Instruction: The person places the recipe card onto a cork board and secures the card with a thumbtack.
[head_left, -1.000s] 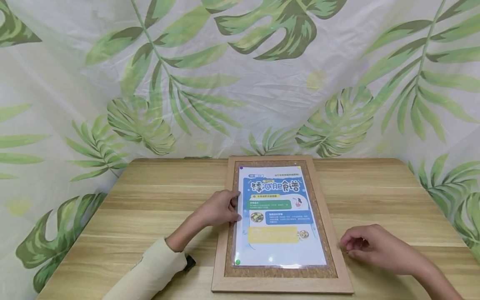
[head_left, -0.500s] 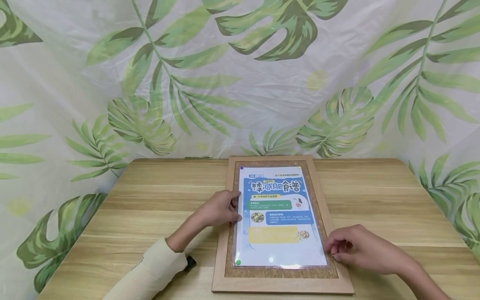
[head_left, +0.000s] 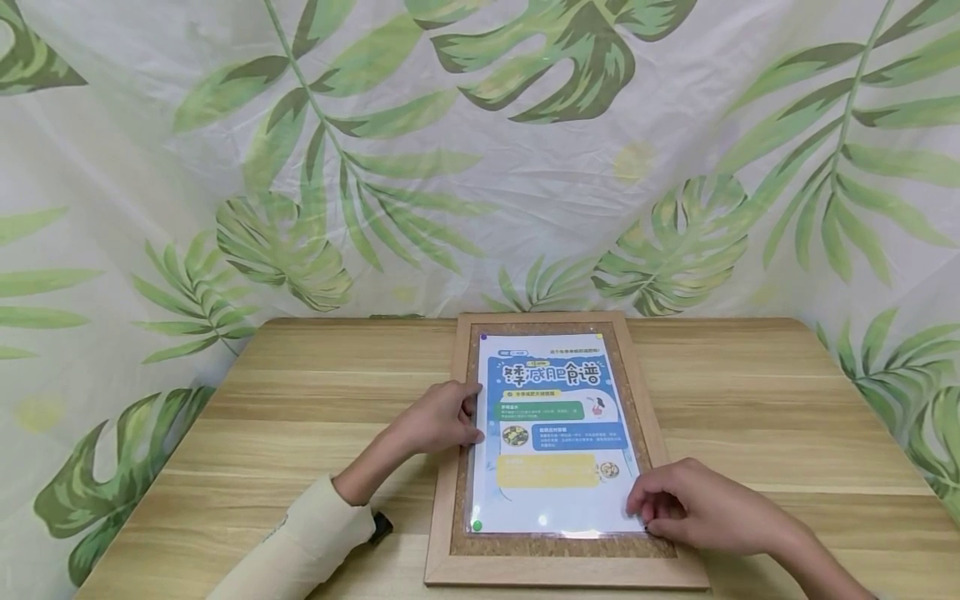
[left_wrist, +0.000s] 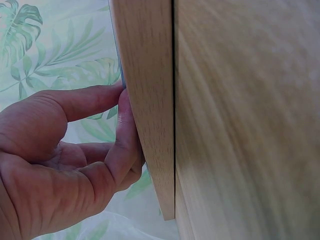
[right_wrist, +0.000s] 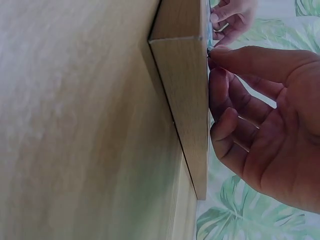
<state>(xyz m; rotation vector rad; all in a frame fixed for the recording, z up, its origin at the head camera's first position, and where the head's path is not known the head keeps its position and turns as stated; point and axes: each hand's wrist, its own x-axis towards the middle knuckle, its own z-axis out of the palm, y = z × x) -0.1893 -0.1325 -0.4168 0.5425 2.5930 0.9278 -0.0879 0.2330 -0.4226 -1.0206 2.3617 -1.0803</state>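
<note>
A laminated poster [head_left: 555, 492] with blue, green and yellow panels lies on a wood-framed cork board [head_left: 562, 546]. Purple [head_left: 483, 337], yellow [head_left: 599, 337] and green thumbtacks [head_left: 477, 525] sit at three of its corners. My left hand [head_left: 441, 417] rests on the poster's left edge, thumb and fingertips pressing there; the left wrist view shows them against the frame side [left_wrist: 150, 100]. At the lower right corner, my right hand [head_left: 705, 508] pinches a small dark thumbtack [right_wrist: 209, 51] between thumb and fingers. The fingers partly hide it and that corner.
The board lies on a wood-grain table [head_left: 337, 375], its far end close to the back edge. A leaf-patterned cloth [head_left: 525, 208] hangs behind and around the table. A black strap end [head_left: 381, 527] shows at the left sleeve [head_left: 300, 542].
My right hand has moved left from beside the frame to the poster's lower right corner, still pinching the thumbtack. My left hand and the board have stayed in place.
</note>
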